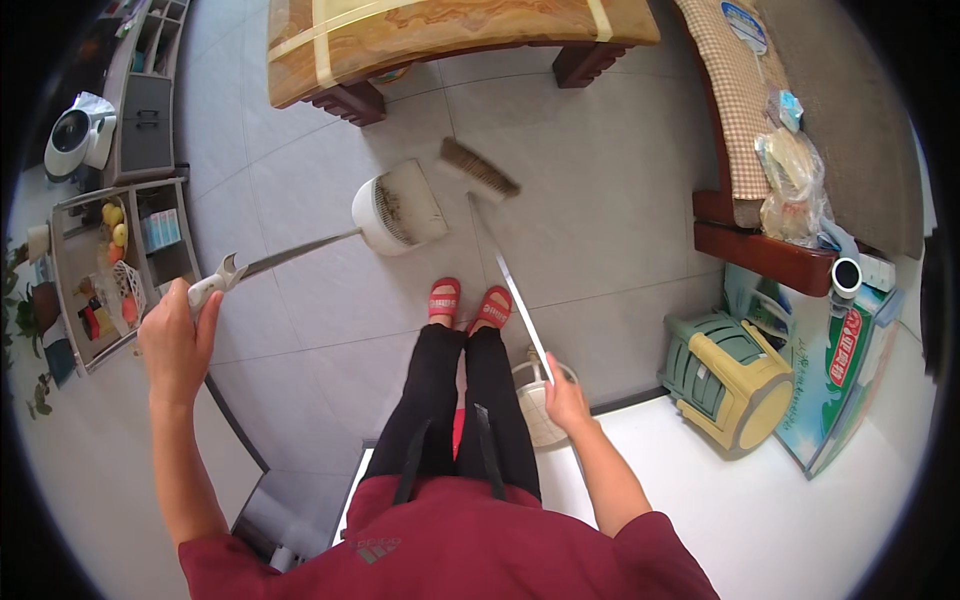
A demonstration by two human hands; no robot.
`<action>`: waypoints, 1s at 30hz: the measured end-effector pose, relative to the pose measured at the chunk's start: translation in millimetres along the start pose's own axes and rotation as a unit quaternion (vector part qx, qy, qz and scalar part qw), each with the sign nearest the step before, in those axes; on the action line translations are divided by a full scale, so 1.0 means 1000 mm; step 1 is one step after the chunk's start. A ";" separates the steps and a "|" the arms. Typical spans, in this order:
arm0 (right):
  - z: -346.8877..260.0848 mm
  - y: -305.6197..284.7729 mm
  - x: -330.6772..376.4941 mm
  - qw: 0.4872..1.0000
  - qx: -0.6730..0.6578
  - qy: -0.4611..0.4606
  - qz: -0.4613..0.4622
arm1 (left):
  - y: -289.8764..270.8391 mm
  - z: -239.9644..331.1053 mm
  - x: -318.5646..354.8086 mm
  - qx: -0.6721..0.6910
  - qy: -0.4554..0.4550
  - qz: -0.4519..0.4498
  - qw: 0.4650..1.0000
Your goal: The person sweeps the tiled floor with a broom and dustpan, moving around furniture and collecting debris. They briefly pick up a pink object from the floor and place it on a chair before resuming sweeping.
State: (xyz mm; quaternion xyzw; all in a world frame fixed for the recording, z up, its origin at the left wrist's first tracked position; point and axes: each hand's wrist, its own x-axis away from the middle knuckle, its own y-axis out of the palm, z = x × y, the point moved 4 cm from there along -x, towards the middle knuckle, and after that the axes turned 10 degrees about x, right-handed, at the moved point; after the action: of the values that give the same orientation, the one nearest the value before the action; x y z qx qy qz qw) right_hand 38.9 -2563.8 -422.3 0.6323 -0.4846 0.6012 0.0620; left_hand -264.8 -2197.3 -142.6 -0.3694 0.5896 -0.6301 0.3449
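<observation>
My left hand (178, 340) is closed around the pale grip of a long-handled dustpan (375, 228). The white pan rests on the grey tiles ahead of my feet, with dark debris lying inside it. In my right hand (566, 398) is the white handle of a broom (480, 170), fingers wrapped round it. Its brown bristle head lies on the floor just beyond the pan's open lip, to the right and apart from it. The thin handle slants from the broom head down toward my right hand.
A stone-topped table (450, 40) on dark wooden legs stands ahead. Along the right is a wooden sofa (760, 250) with a checked cover. A green and yellow slatted stool-like object (730, 380) sits lower right. A shelf unit (110, 240) lines the left; a round basket (540, 410) is by my legs.
</observation>
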 end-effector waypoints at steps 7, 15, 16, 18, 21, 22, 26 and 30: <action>0.001 0.015 0.101 0.978 -0.188 -0.017 0.083 | -0.004 -0.001 -0.011 -0.016 -0.024 -0.058 0.998; -0.020 0.122 0.104 0.908 -0.335 0.207 0.143 | -0.023 -0.043 0.001 -0.018 0.030 -0.089 0.995; -0.038 0.117 0.099 0.874 -0.396 0.260 0.106 | -0.024 -0.047 0.003 -0.015 0.046 -0.090 0.995; -0.075 0.129 0.089 0.859 -0.432 0.260 0.090 | -0.025 -0.049 0.011 -0.015 0.073 -0.096 0.993; -0.144 0.162 0.073 0.897 -0.364 0.243 0.057 | -0.011 -0.050 0.022 -0.034 0.108 -0.106 0.988; -0.167 0.174 0.073 0.904 -0.349 0.244 0.032 | -0.009 -0.053 0.026 -0.032 0.099 -0.108 0.989; -0.241 0.205 0.104 0.893 -0.421 0.157 -0.003 | -0.003 -0.058 0.030 -0.025 0.094 -0.114 0.989; -0.256 0.196 0.158 0.832 -0.541 0.107 -0.062 | -0.009 -0.067 0.028 -0.012 0.087 -0.111 0.990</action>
State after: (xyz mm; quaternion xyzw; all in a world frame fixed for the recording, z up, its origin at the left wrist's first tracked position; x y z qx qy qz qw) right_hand -305.8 -2582.3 -322.2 0.4584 -0.6825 0.3022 0.4825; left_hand -336.8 -2188.0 -134.3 -0.3802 0.5806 -0.6869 0.2155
